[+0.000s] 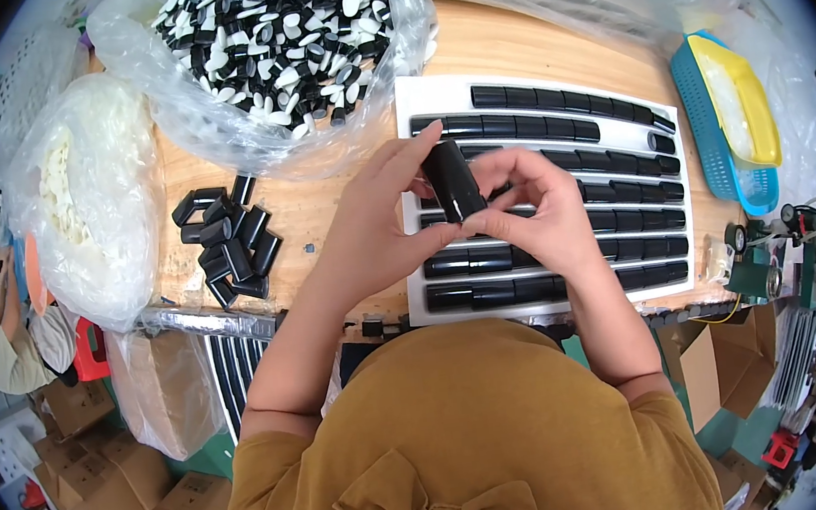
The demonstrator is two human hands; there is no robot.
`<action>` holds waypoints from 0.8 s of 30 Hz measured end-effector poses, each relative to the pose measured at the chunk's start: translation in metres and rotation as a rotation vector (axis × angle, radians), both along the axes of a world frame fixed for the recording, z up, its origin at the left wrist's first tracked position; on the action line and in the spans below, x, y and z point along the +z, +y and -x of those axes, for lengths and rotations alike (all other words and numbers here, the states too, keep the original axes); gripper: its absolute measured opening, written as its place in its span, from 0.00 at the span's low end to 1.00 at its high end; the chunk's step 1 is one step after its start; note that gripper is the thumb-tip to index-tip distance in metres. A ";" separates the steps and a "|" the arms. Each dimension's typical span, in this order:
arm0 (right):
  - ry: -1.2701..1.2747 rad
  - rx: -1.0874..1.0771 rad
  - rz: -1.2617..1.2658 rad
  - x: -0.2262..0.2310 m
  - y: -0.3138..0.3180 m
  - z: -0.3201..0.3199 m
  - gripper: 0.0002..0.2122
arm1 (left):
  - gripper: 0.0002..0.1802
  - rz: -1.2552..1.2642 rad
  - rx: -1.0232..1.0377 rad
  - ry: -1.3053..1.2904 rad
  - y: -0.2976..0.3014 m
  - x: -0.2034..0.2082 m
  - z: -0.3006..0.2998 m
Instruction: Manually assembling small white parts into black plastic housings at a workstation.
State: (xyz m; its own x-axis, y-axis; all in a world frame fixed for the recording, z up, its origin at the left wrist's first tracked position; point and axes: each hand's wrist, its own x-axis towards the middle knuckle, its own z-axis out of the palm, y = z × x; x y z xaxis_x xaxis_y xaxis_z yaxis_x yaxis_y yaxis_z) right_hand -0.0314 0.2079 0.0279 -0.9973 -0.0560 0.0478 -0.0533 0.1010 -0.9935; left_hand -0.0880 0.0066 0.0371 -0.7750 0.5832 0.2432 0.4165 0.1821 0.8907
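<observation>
A glossy black tube-like piece is held between both hands over a white tray. My left hand is closed around its left side, thumb at the lower end and fingertips at the upper end. My right hand pinches near its lower right end; whether a second small part sits in those fingers is hidden. Rows of similar black pieces lie in the tray under my hands. To the left, a loose pile of short black pieces rests on the wooden table.
A clear plastic bag full of small black and white parts lies at the back. Another bag holds off-white parts at left. Blue and yellow baskets stand right, near a green device with gauges. Another person is far left.
</observation>
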 end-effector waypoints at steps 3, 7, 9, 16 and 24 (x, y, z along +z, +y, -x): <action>0.112 0.089 -0.147 0.021 0.004 0.008 0.32 | 0.42 0.024 -0.059 -0.080 -0.004 0.011 -0.001; 0.225 0.225 -0.258 0.024 0.011 0.012 0.37 | 0.38 0.070 -0.112 -0.049 -0.003 0.021 -0.001; 0.234 0.229 -0.264 0.023 0.011 0.012 0.36 | 0.38 -0.016 -0.110 -0.101 -0.002 0.019 -0.001; 0.233 0.170 -0.161 0.018 0.013 0.008 0.33 | 0.36 -0.259 -0.129 -0.206 0.000 0.009 -0.006; 0.358 0.080 -0.272 0.005 0.016 -0.001 0.30 | 0.34 -0.154 -0.214 -0.091 0.004 0.006 -0.005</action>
